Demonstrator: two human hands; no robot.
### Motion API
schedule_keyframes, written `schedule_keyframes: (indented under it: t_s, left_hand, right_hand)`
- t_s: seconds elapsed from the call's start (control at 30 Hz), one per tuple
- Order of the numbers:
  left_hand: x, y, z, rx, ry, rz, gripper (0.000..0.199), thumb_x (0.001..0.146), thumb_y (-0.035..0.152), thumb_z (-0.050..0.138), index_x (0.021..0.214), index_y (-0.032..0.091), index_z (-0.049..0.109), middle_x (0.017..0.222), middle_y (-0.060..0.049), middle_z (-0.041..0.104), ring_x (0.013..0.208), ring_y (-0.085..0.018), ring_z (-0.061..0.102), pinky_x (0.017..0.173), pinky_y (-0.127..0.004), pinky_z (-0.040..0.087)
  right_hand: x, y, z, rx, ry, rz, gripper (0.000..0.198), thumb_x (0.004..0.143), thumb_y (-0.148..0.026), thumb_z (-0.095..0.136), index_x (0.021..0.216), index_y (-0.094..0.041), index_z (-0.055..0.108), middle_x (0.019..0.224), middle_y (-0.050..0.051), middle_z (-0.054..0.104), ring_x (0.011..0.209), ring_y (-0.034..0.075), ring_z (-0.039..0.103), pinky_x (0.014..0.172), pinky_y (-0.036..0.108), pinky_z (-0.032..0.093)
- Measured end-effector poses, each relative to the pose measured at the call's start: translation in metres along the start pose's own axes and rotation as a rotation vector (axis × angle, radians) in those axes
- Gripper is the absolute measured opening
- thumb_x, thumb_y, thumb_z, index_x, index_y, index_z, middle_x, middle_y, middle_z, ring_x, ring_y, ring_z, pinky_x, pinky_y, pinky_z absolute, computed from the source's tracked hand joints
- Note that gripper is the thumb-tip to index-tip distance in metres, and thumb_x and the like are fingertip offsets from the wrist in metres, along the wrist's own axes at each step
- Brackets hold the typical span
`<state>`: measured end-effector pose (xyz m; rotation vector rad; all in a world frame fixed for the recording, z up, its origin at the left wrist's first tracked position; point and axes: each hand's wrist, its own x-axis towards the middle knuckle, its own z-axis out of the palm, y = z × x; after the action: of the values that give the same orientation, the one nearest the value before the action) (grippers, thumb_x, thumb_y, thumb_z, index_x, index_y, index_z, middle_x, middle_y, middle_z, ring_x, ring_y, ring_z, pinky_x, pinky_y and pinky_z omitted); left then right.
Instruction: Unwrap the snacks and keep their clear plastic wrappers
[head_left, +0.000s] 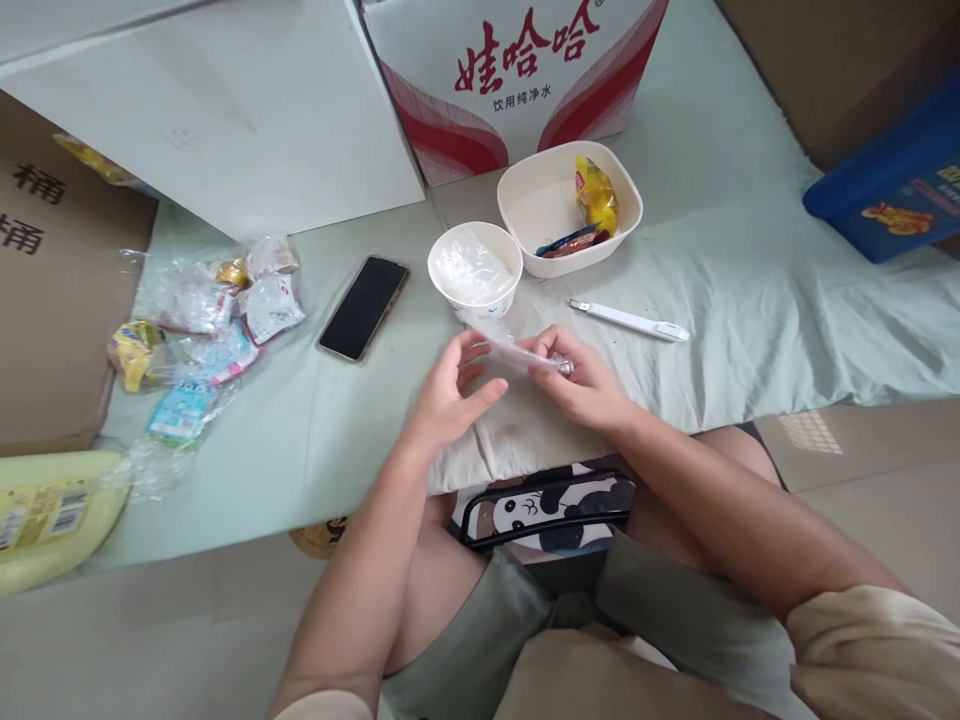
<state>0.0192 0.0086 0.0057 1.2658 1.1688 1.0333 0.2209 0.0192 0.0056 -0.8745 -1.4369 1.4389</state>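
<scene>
In front of me my right hand (585, 385) pinches one end of a strip of thin clear plastic film (517, 352), bunched at the fingertips. The film's other end reaches toward my left hand (456, 395), whose thumb and fingers are curved and apart; whether they touch the film is unclear. Just beyond stands a white paper cup (487, 308) with crumpled clear plastic in it. Behind that, to the right, a cream oval bowl (525, 205) contains a yellow packet (598, 195) and some dark blue and brown wrappers (574, 243).
A white utility knife (628, 320) lies right of my hands, a black phone (364, 307) to the left. Crumpled wrappers (199, 310) are heaped farther left. White boxes (517, 90) line the back. A blue container (892, 180) stands right, a yellow-green one (60, 520) left.
</scene>
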Motion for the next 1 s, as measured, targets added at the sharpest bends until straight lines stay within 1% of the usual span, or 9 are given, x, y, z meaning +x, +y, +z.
schedule_keyframes:
  t_s: [0.07,0.13,0.2,0.3,0.43,0.6,0.8,0.9,1.0]
  left_hand:
    - [-0.002,0.001,0.006,-0.028,-0.080,-0.015,0.062,0.071,0.050,0.085,0.120,0.021,0.062,0.121,-0.010,0.068,0.113,-0.024,0.065,0.093,-0.032,0.052]
    - [-0.002,0.004,0.009,0.015,-0.102,-0.032,0.050,0.076,0.055,0.080,0.109,0.019,0.067,0.103,-0.008,0.072,0.096,-0.022,0.067,0.082,-0.030,0.053]
    - [-0.003,0.007,0.008,0.056,-0.079,-0.037,0.042,0.082,0.057,0.073,0.096,0.018,0.071,0.087,-0.006,0.070,0.081,-0.020,0.065,0.071,-0.029,0.051]
    - [-0.004,0.008,0.004,-0.032,-0.068,-0.049,0.040,0.084,0.057,0.071,0.091,0.018,0.073,0.086,-0.006,0.069,0.080,-0.019,0.063,0.071,-0.029,0.050]
    - [-0.003,0.004,0.002,-0.185,-0.152,-0.155,0.039,0.078,0.052,0.078,0.096,0.018,0.073,0.085,-0.005,0.069,0.074,-0.017,0.063,0.068,-0.028,0.049]
    - [0.004,0.004,-0.002,-0.183,0.074,-0.059,0.032,0.082,0.048,0.070,0.099,0.021,0.069,0.087,-0.002,0.069,0.077,-0.014,0.064,0.069,-0.025,0.049]
    - [0.006,0.012,-0.014,-0.160,0.190,-0.052,0.022,0.083,0.041,0.064,0.081,0.019,0.065,0.072,-0.001,0.063,0.066,-0.012,0.059,0.062,-0.025,0.045]
    - [0.004,0.016,-0.016,-0.157,0.165,-0.062,0.022,0.082,0.039,0.064,0.077,0.019,0.063,0.070,-0.001,0.062,0.064,-0.012,0.058,0.062,-0.026,0.044]
    - [0.003,0.020,-0.017,-0.145,0.114,-0.051,0.021,0.081,0.038,0.063,0.075,0.018,0.062,0.068,0.000,0.060,0.064,-0.012,0.056,0.064,-0.026,0.045]
  right_hand:
    - [-0.002,0.001,0.005,0.047,-0.112,0.028,0.040,0.090,-0.059,0.061,0.082,-0.023,0.047,0.078,-0.001,0.056,0.070,0.014,0.049,0.069,0.030,0.042]
    - [-0.002,0.004,0.007,0.054,-0.130,0.070,0.043,0.090,-0.063,0.060,0.083,-0.023,0.048,0.071,-0.003,0.050,0.065,0.013,0.045,0.064,0.028,0.041]
    - [-0.001,0.007,0.007,0.022,-0.024,0.089,0.041,0.088,-0.061,0.064,0.087,-0.022,0.052,0.074,-0.002,0.052,0.066,0.013,0.047,0.063,0.028,0.041]
    - [0.001,0.011,0.004,-0.006,0.122,0.073,0.042,0.078,-0.054,0.078,0.097,-0.023,0.057,0.090,0.001,0.060,0.075,0.014,0.054,0.066,0.027,0.045]
    - [-0.002,0.011,0.000,0.083,-0.075,0.139,0.040,0.074,-0.051,0.082,0.086,-0.021,0.059,0.078,0.000,0.059,0.069,0.013,0.053,0.063,0.028,0.045]
    - [-0.009,0.003,-0.008,0.004,0.093,0.078,0.039,0.077,-0.052,0.078,0.076,-0.022,0.054,0.070,-0.001,0.054,0.063,0.013,0.049,0.060,0.028,0.042]
    - [0.052,-0.045,-0.015,-0.547,0.257,-0.184,0.029,0.083,-0.026,0.072,0.070,-0.023,0.046,0.070,0.000,0.046,0.075,0.017,0.051,0.069,0.033,0.045]
    - [0.111,-0.051,0.000,-0.826,0.121,-0.193,0.028,0.078,-0.014,0.072,0.066,-0.021,0.047,0.081,0.004,0.052,0.091,0.022,0.057,0.083,0.037,0.047]
    - [0.161,-0.034,0.019,-1.234,-0.118,-0.002,0.030,0.069,-0.009,0.075,0.059,-0.018,0.049,0.077,0.005,0.056,0.091,0.024,0.063,0.086,0.038,0.047]
